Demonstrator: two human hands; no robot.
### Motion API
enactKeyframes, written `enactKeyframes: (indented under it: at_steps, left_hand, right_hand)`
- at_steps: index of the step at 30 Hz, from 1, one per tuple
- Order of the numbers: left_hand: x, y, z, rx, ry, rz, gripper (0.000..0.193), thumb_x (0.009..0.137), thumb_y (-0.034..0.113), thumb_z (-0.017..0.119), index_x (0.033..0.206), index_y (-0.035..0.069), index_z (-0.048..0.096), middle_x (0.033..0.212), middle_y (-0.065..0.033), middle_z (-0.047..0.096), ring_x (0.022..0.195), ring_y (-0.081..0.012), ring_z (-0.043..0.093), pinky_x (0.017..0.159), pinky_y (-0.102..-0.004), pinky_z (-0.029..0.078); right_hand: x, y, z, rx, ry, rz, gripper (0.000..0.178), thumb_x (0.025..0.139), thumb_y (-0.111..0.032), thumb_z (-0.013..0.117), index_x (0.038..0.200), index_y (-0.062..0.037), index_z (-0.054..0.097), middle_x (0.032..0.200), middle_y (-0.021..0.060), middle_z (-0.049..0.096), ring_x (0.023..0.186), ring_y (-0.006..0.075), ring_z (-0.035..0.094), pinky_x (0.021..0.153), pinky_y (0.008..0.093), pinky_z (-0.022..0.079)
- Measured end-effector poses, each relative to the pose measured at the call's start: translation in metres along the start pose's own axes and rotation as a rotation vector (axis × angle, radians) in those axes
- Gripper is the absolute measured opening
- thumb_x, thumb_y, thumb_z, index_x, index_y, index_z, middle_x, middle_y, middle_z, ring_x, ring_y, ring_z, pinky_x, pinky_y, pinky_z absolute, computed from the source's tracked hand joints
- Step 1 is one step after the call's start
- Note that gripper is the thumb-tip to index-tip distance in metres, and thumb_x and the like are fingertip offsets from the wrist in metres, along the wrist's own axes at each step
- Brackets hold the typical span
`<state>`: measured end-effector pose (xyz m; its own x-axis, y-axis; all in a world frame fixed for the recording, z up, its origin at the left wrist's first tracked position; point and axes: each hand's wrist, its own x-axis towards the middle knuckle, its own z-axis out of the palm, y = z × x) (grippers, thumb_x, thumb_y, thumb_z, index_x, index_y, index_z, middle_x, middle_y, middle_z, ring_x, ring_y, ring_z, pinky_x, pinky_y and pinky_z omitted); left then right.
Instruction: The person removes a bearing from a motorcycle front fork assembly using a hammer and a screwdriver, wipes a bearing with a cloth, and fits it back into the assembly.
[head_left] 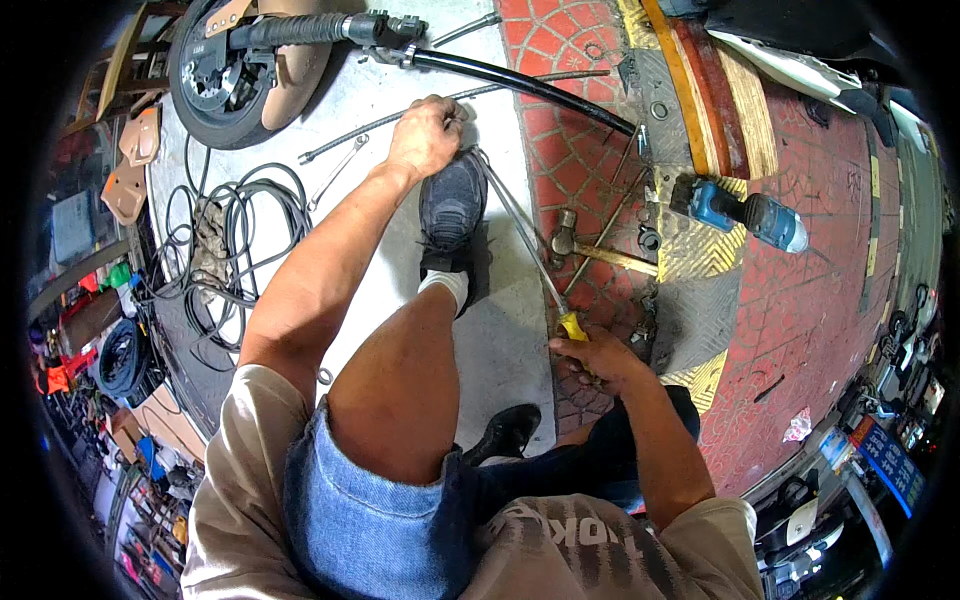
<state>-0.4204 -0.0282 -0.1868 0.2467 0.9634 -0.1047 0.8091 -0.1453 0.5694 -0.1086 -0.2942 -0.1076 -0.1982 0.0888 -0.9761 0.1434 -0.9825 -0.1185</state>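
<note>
The yellow-handled screwdriver lies within the right hand, its handle gripped by closed fingers and its butt hidden in the palm, while its long shaft slants far and left toward the toe of the dark shoe. The left hand is just beyond that toe, knuckles up and fingers curled in; whether they pinch anything cannot be told, nor whether the shaft's far end meets them. The left arm reaches well out, nearly straight, along the left side of the bare leg; the right arm is bent more, its forearm leaning left from the near right. A dark thin rod passes close by the left hand, with a wheel far left and a black tube to the far right. A wrench and coiled black cable lie left of the left forearm. Right of the shaft a hammer crowds the space, a blue drill farther right. Bare pale floor lies between leg and right hand; open red paving spreads right of the right forearm.
</note>
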Motion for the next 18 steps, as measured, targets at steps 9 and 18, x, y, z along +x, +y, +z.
enactKeyframes:
  at_steps: [9, 18]
  left_hand:
    - [-0.039, 0.081, 0.044, -0.188, -0.297, 0.768, 0.030, 0.087, 0.030, 0.070, 0.095, 0.002, 0.072, 0.103, -0.0186, 0.069, 0.103, -0.0382, 0.066, 0.088, -0.0457, 0.055]
    - [-0.042, 0.073, 0.098, -0.133, -0.633, 0.319, 0.035, 0.091, 0.041, 0.069, 0.086, 0.006, 0.073, 0.075, -0.0191, 0.068, 0.076, -0.0407, 0.068, 0.069, -0.0484, 0.054]
  right_hand:
    - [0.004, 0.002, -0.023, -0.481, 0.026, -0.070, 0.061, 0.089, -0.054, 0.076, 0.116, 0.0000, 0.065, 0.089, 0.0140, 0.069, 0.079, 0.0277, 0.066, 0.073, 0.0430, 0.052]
    - [0.061, 0.028, -0.008, -0.693, 0.239, -0.223, 0.054, 0.085, -0.039, 0.079, 0.118, 0.0016, 0.067, 0.102, 0.0243, 0.072, 0.095, 0.0411, 0.070, 0.083, 0.0476, 0.055]
